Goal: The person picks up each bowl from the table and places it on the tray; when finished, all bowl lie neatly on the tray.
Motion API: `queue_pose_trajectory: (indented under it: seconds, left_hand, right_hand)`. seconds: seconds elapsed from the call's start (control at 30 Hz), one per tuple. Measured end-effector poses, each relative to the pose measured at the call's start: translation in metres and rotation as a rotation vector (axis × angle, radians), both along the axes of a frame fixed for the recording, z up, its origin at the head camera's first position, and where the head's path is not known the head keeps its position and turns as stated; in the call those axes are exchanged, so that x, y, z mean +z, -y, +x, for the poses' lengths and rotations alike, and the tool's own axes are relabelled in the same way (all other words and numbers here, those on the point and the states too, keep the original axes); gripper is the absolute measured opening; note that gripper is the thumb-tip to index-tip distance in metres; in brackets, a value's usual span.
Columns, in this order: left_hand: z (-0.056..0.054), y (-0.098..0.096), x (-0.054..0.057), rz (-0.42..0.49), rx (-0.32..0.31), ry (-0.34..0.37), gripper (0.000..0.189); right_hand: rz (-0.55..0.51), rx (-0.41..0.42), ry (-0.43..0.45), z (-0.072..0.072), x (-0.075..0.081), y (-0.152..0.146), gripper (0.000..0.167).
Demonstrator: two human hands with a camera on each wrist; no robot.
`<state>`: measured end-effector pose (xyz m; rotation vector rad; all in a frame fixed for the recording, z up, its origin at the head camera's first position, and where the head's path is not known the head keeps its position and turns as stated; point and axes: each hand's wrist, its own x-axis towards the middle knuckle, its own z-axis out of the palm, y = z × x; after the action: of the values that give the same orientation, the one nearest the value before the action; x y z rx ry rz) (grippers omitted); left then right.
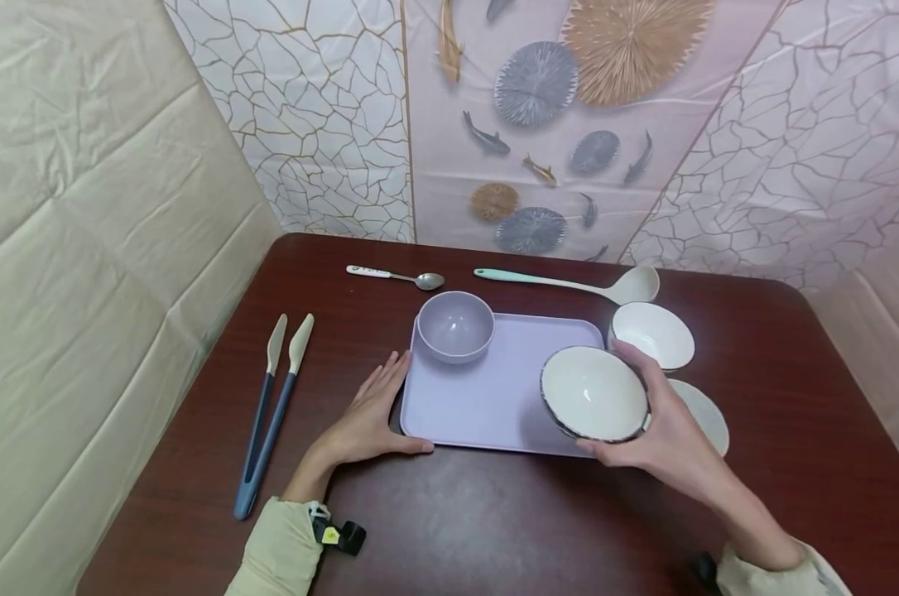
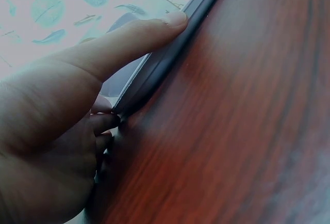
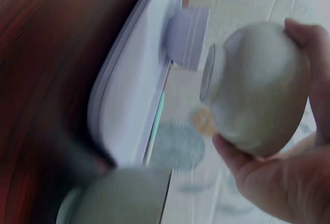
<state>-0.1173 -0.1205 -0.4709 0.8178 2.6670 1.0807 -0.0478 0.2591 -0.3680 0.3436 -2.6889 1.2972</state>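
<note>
Table (image 1: 449,521): dark wood. Lilac tray (image 1: 516,406): long axis left-right; left hand (image 1: 367,424) touching near-left corner, fingers extended. Tongs (image 1: 274,426): left, tips away. Ladle (image 1: 634,286): behind tray, scoop right. White bowl (image 1: 593,391): gripped by right hand (image 1: 669,434), raised over tray's right part, mouth up. Second white bowl (image 1: 656,333): just beside tray. Lilac bowl (image 1: 457,324): occupies far-left corner. Spoon (image 1: 430,281): behind.
</note>
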Motion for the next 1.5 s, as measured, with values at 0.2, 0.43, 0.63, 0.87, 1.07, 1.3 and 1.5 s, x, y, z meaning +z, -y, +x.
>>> queue_pose_trajectory:
  seconds: [0.2, 0.43, 0.63, 0.87, 1.07, 1.3, 1.5]
  left_hand:
    - [0.000, 0.001, 0.000, -0.002, 0.006, 0.007, 0.129]
    - [-0.001, 0.001, 0.000, 0.004, 0.006, 0.001, 0.129]
    - [-0.001, 0.002, 0.000, 0.018, 0.005, -0.009, 0.130]
    - [-0.001, 0.001, -0.001, 0.000, 0.001, -0.009, 0.131]
    - [-0.001, -0.002, 0.000, -0.011, -0.003, 0.004, 0.130]
    - [-0.002, -0.001, 0.001, -0.015, 0.000, 0.000, 0.131]
    - [-0.001, 0.001, 0.001, -0.013, 0.004, -0.002, 0.130]
  right_hand:
    - [-0.025, -0.118, 0.023, -0.023, -0.006, 0.026, 0.120]
    - [-0.024, -0.263, -0.040, -0.055, -0.025, 0.044, 0.119]
    - [0.002, -0.312, -0.066, -0.074, -0.042, 0.052, 0.116]
    - [0.012, -0.350, -0.100, -0.086, -0.058, 0.055, 0.113]
    - [0.029, -0.365, -0.078, -0.091, -0.066, 0.052, 0.113]
    - [0.024, -0.373, -0.054, -0.094, -0.067, 0.052, 0.114]
    - [0.018, -0.377, -0.038, -0.096, -0.069, 0.054, 0.113]
